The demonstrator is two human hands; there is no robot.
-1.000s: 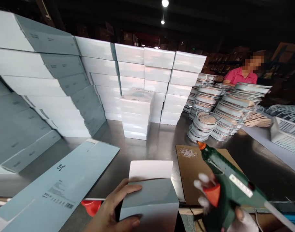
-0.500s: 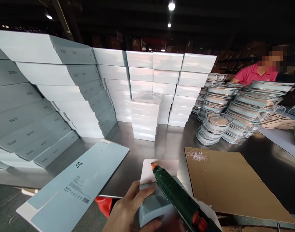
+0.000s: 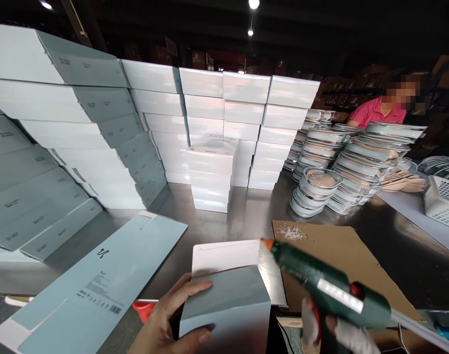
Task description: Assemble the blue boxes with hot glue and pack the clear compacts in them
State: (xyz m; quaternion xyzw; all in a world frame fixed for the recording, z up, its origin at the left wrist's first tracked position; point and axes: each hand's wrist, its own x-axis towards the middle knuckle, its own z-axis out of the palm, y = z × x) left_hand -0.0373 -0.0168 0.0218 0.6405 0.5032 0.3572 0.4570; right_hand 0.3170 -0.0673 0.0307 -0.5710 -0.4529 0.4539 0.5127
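A light blue carton [image 3: 228,300] with its white flap [image 3: 224,255] standing out at the far side is gripped by my left hand [image 3: 176,314], thumb on the near face and fingers over the top. A thin glossy line runs along the flap's far edge. In my right hand [image 3: 338,332], partly covered by a pale glove, is a green hot glue gun [image 3: 320,275]. Its orange nozzle sits just off the flap's right corner, and a clear glue stick [image 3: 423,334] sticks out of its back end.
A flattened blue carton [image 3: 102,280] lies at left. White boxes [image 3: 202,108] form a wall behind, with a shorter box stack [image 3: 211,172] before it. At right are a cardboard sheet [image 3: 331,250], stacked glass containers [image 3: 315,191], a white basket [image 3: 443,201] and a person in pink [image 3: 375,113].
The glue gun has moved right across the flap and off its corner, leaving a glossy line. The carton is turned and shows more of itself. The view has shifted slightly.
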